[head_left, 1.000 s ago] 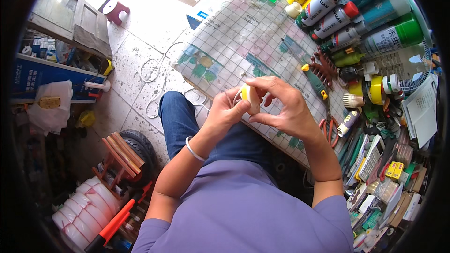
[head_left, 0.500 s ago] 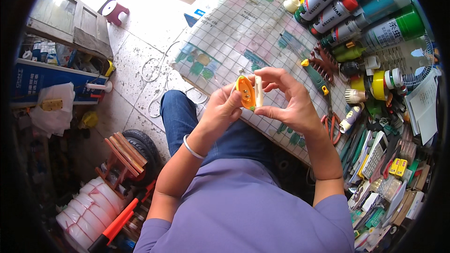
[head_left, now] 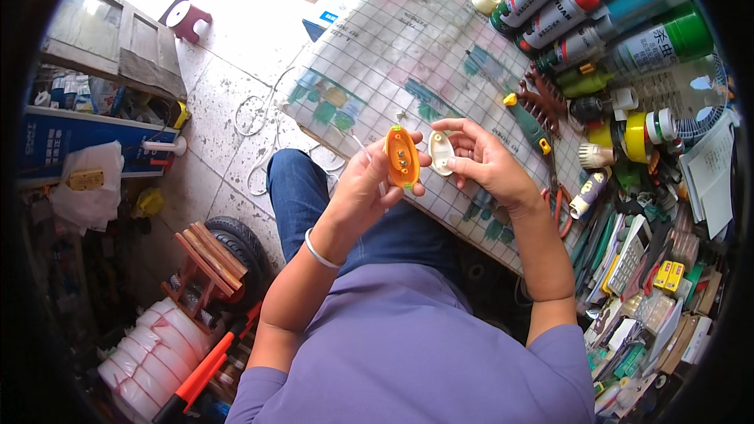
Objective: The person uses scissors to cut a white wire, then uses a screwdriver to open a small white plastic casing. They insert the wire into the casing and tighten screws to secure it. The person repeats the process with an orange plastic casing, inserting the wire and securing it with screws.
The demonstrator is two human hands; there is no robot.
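Note:
My left hand [head_left: 363, 182] grips an orange oval plastic shell half [head_left: 401, 145], its hollow side facing up, with small metal parts showing inside. A thin white cord [head_left: 356, 140] shows beside those fingers; whether it joins the shell I cannot tell. Just to the right, my right hand [head_left: 496, 171] pinches a cream oval shell half [head_left: 441, 155] between thumb and fingers, its hollow inside turned toward me. A narrow gap separates the two halves, which are held over the near edge of the gridded tabletop [head_left: 377, 55].
A green-handled screwdriver [head_left: 528, 127], red-handled pliers [head_left: 563, 216] and a brown claw clip [head_left: 546, 98] lie right of my hands. Spray cans [head_left: 554, 23] crowd the far right. White cord [head_left: 259, 114] loops on the floor. A wheel [head_left: 239, 247] stands at left.
The cream half has tilted from edge-on to show its hollow inside, and sits a little lower. The orange half has shifted slightly left and turned more face-up.

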